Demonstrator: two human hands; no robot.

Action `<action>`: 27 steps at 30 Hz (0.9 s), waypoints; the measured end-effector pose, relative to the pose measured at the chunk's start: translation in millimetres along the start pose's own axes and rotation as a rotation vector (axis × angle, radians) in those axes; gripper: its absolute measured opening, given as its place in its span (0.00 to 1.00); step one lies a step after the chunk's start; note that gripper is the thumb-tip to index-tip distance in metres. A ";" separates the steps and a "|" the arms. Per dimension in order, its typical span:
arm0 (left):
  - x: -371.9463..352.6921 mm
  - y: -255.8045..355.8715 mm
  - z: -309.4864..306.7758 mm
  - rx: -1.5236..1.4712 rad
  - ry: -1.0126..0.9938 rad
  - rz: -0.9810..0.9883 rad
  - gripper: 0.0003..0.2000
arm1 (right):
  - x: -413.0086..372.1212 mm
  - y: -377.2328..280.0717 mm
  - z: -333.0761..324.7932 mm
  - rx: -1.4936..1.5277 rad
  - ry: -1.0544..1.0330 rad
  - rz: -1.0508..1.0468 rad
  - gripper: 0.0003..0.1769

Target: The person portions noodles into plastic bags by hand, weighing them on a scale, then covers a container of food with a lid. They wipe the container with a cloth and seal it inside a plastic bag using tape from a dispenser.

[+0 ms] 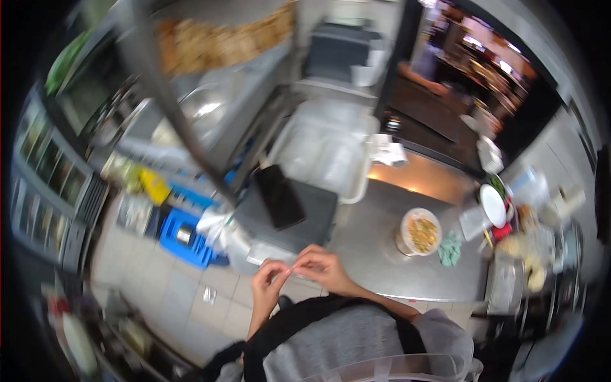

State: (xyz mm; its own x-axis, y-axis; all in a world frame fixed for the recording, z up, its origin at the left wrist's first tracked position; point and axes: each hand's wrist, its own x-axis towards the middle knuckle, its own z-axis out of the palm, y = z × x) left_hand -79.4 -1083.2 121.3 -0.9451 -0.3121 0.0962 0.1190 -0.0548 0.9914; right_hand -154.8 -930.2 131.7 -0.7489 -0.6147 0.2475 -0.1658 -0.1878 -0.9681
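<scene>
My left hand [269, 280] and my right hand [321, 267] meet in front of my body, with thumbs and fingertips pinched together. Anything between the fingertips is too small and blurred to make out. Just beyond them is a dark grey box-like surface [318, 210] with a black phone or tablet [279, 197] lying on it. A white edge or slip [262, 253] shows close to my left hand. Off to the right, a round white tub of orange and green food [422, 233] stands on the steel counter [363, 254], beside a crumpled green cloth [450, 248].
A large white tray [366, 184] sits beyond the dark box. Blue crates [184, 239] and plastic bags [219, 229] are low on the left. A metal post [184, 130] crosses the left side. Bowls and containers crowd the right end. Another person's arm [423, 79] shows through the hatch.
</scene>
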 end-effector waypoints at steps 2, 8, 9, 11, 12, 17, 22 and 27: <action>-0.2 10.6 -2.2 0.344 0.047 0.208 0.03 | 1.9 5.4 6.6 0.071 -0.019 0.121 0.05; -8.4 5.6 -34.5 0.383 0.068 0.252 0.05 | 20.5 15.7 33.3 -0.048 -0.125 0.089 0.07; -10.9 1.8 -40.7 0.349 0.082 0.207 0.06 | 28.1 14.2 36.2 -0.249 -0.240 -0.041 0.10; -16.6 -19.5 -59.0 -0.121 0.174 -0.036 0.06 | 38.6 14.6 52.1 -0.284 -0.302 -0.073 0.13; -19.9 -29.3 -69.4 -0.356 0.212 -0.153 0.06 | 44.5 14.0 61.6 -0.303 -0.328 -0.092 0.14; -38.9 -89.8 -144.1 -0.606 0.507 -0.272 0.06 | 146.3 -18.9 114.0 -0.663 0.142 -0.506 0.34; -34.7 -121.5 -205.4 -0.957 0.743 -0.389 0.10 | 241.1 -0.3 142.0 -0.657 0.543 -0.677 0.51; -30.2 -248.4 -282.7 -1.355 0.727 -0.400 0.16 | 259.7 8.7 145.5 -0.922 0.766 -0.822 0.48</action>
State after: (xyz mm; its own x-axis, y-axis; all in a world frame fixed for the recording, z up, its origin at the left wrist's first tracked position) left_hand 5.6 -1328.3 -153.0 -0.6874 -0.4166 -0.5949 0.4561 -0.8851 0.0928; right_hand -257.4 -1202.9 193.2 -0.3445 0.0287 0.9384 -0.8329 0.4519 -0.3195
